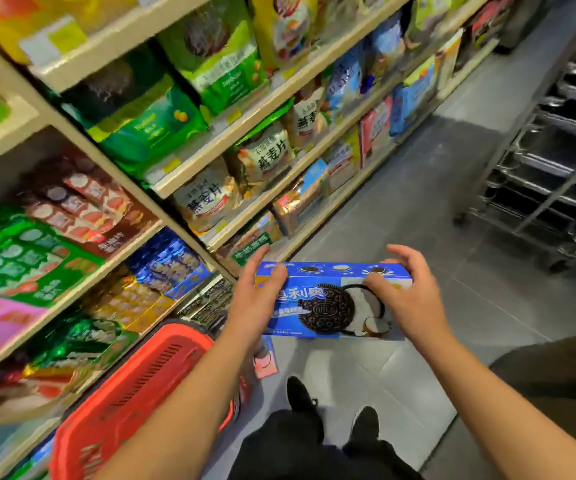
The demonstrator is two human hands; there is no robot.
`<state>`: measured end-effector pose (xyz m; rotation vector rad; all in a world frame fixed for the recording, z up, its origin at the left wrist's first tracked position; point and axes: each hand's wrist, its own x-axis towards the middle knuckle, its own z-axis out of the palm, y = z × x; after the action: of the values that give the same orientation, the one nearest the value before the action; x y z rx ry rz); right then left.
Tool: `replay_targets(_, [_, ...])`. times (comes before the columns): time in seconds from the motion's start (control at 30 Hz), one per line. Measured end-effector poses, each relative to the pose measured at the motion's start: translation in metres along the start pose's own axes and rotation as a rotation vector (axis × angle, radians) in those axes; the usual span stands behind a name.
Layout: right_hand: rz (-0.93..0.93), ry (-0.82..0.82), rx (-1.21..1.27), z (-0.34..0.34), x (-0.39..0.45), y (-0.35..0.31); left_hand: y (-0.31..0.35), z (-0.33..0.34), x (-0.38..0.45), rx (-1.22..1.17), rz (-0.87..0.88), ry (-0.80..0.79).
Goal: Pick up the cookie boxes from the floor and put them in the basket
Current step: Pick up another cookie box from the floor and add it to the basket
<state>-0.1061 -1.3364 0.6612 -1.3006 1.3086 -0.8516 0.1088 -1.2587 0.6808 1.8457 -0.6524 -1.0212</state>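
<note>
A blue cookie box (328, 306) with a large dark sandwich cookie printed on it hangs level above the grey floor, held between both hands. My left hand (257, 299) grips its left end, thumb across the front and fingers behind. My right hand (409, 296) holds the right end, thumb on the front face and fingers curled over the top edge. A red plastic basket (134, 393) sits low at the left, below my left forearm. A pink cookie box (266, 358) lies on the floor beside the basket, partly hidden by my left wrist.
Stocked shelves (189, 174) of snack bags and boxes run along the left side. A metal rack trolley (553, 174) stands at the right of the aisle. My black shoes (302, 393) stand on the grey tiled floor (435, 209) below the box.
</note>
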Motion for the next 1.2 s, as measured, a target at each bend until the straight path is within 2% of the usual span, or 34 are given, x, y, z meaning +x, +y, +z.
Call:
replay_targets(0.1, [0.012, -0.106, 0.050, 0.037, -0.017, -0.009, -0.012, -0.040, -0.033, -0.025, 0.003, 0.145])
replay_targets(0.27, [0.030, -0.316, -0.035, 0.105, -0.058, -0.015, -0.057, -0.113, -0.091, -0.090, -0.048, 0.334])
replay_targets(0.47, [0.006, -0.577, -0.138, 0.209, -0.156, -0.016, -0.141, -0.213, -0.177, -0.183, -0.077, 0.625])
replay_targets(0.6, [0.006, -0.723, -0.194, 0.281, -0.243, -0.007, -0.210, -0.282, -0.242, -0.229, -0.105, 0.743])
replay_targets(0.9, [0.030, -0.781, -0.238, 0.387, -0.375, 0.021, -0.296, -0.403, -0.320, -0.345, -0.253, 0.729])
replay_targets(1.2, [0.171, -0.777, -0.270, 0.469, -0.397, 0.035, -0.342, -0.481, -0.294, -0.374, -0.317, 0.669])
